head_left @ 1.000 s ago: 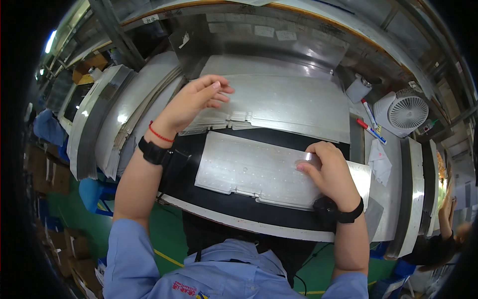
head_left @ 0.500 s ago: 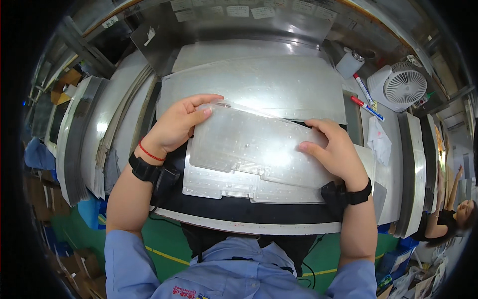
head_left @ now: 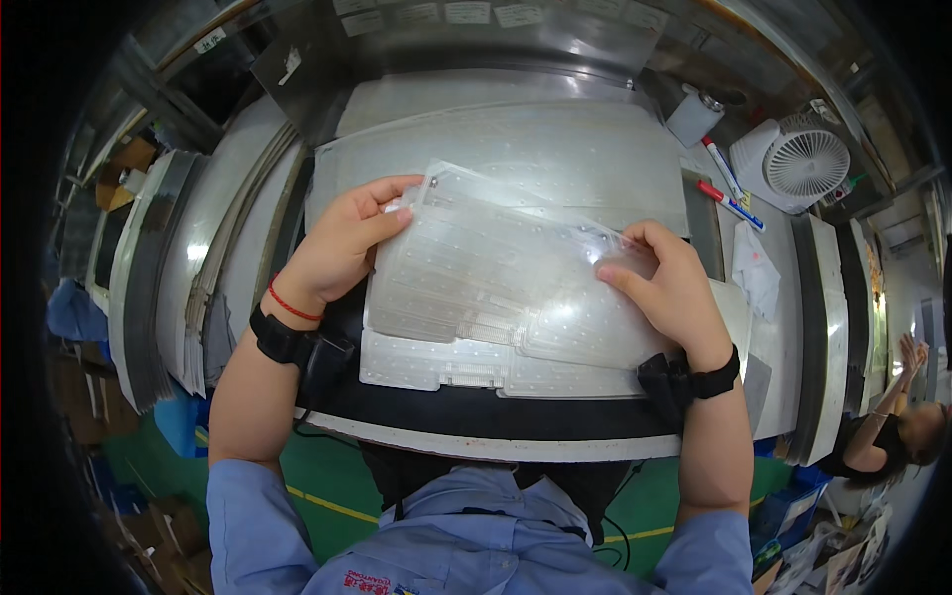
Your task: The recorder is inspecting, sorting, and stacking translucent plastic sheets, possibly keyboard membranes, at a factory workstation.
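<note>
Between my two hands is a clear plastic panel with small raised dots and a notched, ribbed near edge. My left hand pinches its far left corner, thumb on top. At the right end, my right hand grips the edge with the thumb over the upper face. The panel lies tilted, its left end farther from me. Beneath it, a similar clear panel rests on the black mat along the near table edge. Large translucent sheets lie flat beyond the panels.
Stacked sheets stand at the left and right. A white fan, markers, a bottle and a crumpled white cloth sit at the right. A metal wall closes the back. Another person is at far right.
The held panel's far left corner has risen away from me and the panel's tilt has changed. Both hands keep hold. The other person's hands at far right have shifted.
</note>
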A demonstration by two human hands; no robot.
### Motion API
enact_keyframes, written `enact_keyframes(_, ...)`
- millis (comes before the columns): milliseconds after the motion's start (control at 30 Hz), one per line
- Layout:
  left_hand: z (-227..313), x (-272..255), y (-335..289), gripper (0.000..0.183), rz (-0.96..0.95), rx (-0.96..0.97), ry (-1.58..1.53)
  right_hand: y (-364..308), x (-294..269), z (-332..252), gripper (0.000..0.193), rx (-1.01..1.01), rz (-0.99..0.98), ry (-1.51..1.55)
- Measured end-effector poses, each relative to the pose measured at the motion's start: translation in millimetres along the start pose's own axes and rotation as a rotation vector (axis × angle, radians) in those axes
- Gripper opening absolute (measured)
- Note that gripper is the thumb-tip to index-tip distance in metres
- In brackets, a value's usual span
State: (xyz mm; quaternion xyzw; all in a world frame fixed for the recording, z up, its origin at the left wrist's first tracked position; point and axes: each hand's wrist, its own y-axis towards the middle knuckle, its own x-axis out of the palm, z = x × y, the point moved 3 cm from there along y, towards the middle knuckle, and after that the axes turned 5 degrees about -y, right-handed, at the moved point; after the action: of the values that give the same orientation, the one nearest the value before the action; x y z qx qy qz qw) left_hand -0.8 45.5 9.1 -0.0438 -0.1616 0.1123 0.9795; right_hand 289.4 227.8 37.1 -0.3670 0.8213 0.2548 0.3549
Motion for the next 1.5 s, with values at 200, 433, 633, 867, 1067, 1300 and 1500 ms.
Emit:
enact_keyframes(200, 0, 2, 0, 0.043, 0.035, -0.01, 0.048, -1, 1, 2, 0.045, -0.074, 0.025, -0.075)
enact_keyframes(433, -7, -8, 1, 0.042, 0.084, -0.006, 0.056, 0, -1, 1, 0.05, -0.007, 0.001, -0.048)
enact_keyframes(633, 6, 5, -2, 0.042, -0.01, 0.018, -0.016, -1, 0, 6, 0.051, -0.017, 0.076, -0.062)
enact_keyframes(867, 1, -3, 0, 0.044, 0.016, -0.036, -0.028, 0, -2, 5, 0.05, -0.057, 0.067, -0.111)
enact_keyframes(1067, 2, -2, 0, 0.047, 0.024, -0.014, -0.005, 0, -3, 3, 0.048, 0.092, 0.031, -0.028)
enact_keyframes(1300, 6, 1, -2, 0.05, -0.005, 0.006, 0.007, 0, -6, 7, 0.047, -0.016, 0.077, -0.071)
enact_keyframes(1500, 6, 0, -1, 0.049, 0.005, -0.001, -0.058, 0, -3, 4, 0.049, 0.004, 0.024, -0.028)
